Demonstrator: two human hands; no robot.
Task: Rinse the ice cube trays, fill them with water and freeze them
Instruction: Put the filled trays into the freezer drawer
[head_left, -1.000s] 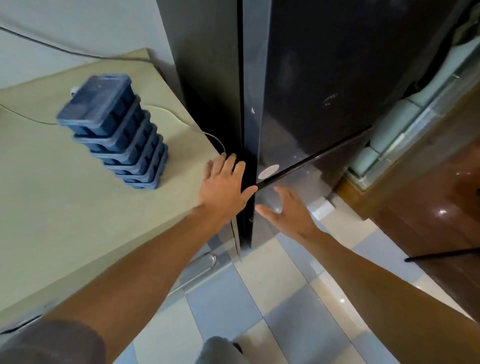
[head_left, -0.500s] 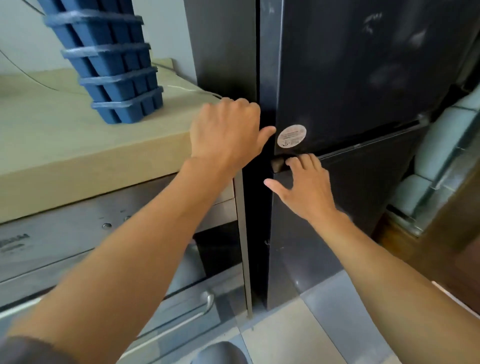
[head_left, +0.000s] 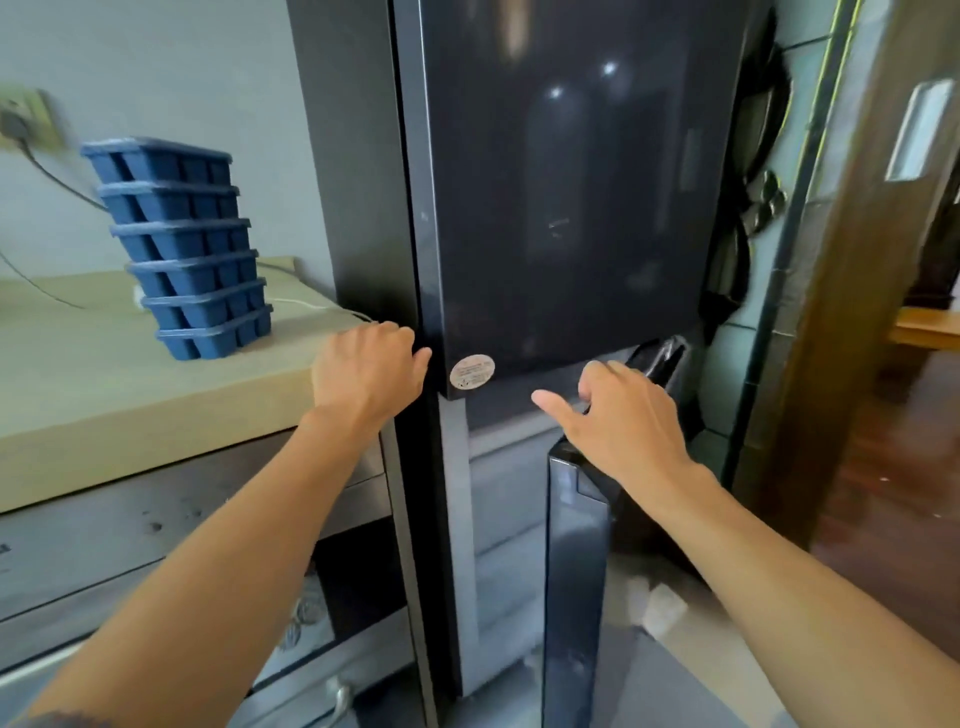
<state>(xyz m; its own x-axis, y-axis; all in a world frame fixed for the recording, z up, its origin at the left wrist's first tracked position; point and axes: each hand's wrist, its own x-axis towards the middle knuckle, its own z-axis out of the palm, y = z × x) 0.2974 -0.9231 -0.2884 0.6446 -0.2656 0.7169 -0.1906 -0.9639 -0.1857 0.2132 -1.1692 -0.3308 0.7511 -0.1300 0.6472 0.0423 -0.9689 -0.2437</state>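
Blue ice cube trays (head_left: 192, 249) are left stacked on the counter (head_left: 104, 384), well outside the left hand's (head_left: 369, 369) bent, close-set fingers, clasped round the upper door's (head_left: 561, 208) corner. The lower door (head_left: 576, 571), shut a moment ago, has been swung open under the right hand's (head_left: 623, 415) hooked fingers, thumb spread, so loading seems next.

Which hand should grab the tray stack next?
Left, probably. The left hand braces on the fridge, nearest the tray stack; the right hand holds the open lower door.

grey wall (head_left: 156, 78) | wall socket (head_left: 26, 119) | beige counter (head_left: 104, 395) | wooden door frame (head_left: 857, 312) | reddish floor (head_left: 893, 467)
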